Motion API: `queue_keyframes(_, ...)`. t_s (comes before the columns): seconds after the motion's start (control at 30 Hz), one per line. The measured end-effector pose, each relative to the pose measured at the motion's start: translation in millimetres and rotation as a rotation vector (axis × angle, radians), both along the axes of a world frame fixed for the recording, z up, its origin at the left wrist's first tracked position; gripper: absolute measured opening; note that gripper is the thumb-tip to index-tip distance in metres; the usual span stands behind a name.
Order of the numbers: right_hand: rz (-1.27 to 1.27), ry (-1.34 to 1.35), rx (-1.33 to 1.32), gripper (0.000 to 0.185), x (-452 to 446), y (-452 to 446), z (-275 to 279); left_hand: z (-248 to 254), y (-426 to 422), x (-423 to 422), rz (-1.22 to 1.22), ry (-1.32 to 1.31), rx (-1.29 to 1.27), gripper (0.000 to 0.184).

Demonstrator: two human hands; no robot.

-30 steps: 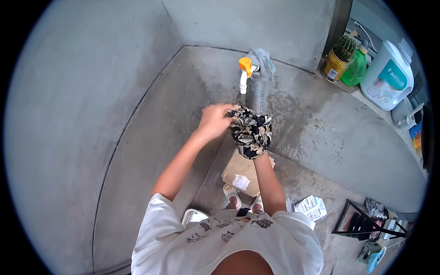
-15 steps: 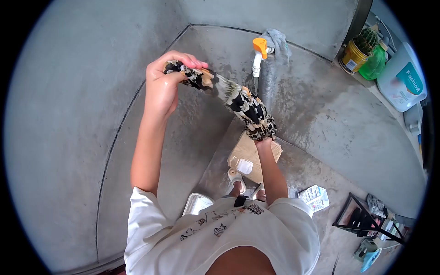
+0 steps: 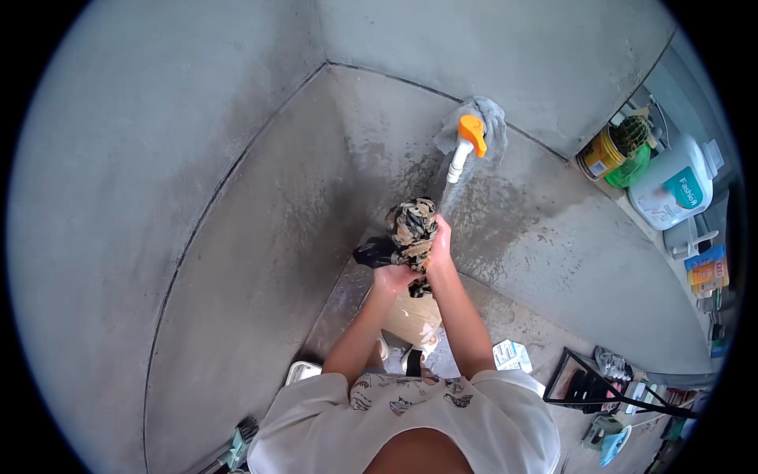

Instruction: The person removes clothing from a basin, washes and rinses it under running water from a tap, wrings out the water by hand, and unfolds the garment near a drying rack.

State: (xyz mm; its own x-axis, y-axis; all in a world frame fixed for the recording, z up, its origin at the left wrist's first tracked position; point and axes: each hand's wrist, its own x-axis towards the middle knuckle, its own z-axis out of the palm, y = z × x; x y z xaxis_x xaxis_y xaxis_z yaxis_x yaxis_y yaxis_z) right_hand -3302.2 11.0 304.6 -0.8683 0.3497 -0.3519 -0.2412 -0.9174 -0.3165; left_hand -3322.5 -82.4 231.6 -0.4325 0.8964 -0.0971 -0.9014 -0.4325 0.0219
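Head view: what are the fingers on?

— The left fingers [image 3: 406, 276] and right fingers [image 3: 442, 234] are clamped on a patterned cloth [image 3: 413, 225], bunched between them; its folds hide most of the fingertips.

— And its texture?

— Crumpled and ruffled, in black, tan and cream. A smooth dark lump [image 3: 376, 252] juts out left of the fingers; whether it's the same fabric, I can't tell.

— Further out?

— Just beyond the right fingers, a white tap [image 3: 458, 164] with an orange lever [image 3: 473, 134]; what runs beneath its spout is blurred. Behind it hangs a limp grey rag [image 3: 494, 125].

— Below the fingers?

— A flat-topped tan box [image 3: 407, 319], partly covered by cloth and arms.
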Motion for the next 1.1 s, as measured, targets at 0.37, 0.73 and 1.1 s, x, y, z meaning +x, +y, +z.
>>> queue_keyframes(0.37, -0.233, -0.397, 0.919, 0.028, 93, 70, -18, 70, 66, 9, 0.089, -0.074, -0.043, 0.036)
queue_keyframes(0.73, -0.345, 0.373, 0.420, 0.040, 14, 8, -114, 168, 29, 8, 0.009, 2.250, -0.966, 0.029)
queue_keyframes(1.1, -0.113, 0.510, 0.013, 0.033, 31, 8, -113, 17, -5, -27, 0.016, 0.249, -0.258, 0.056)
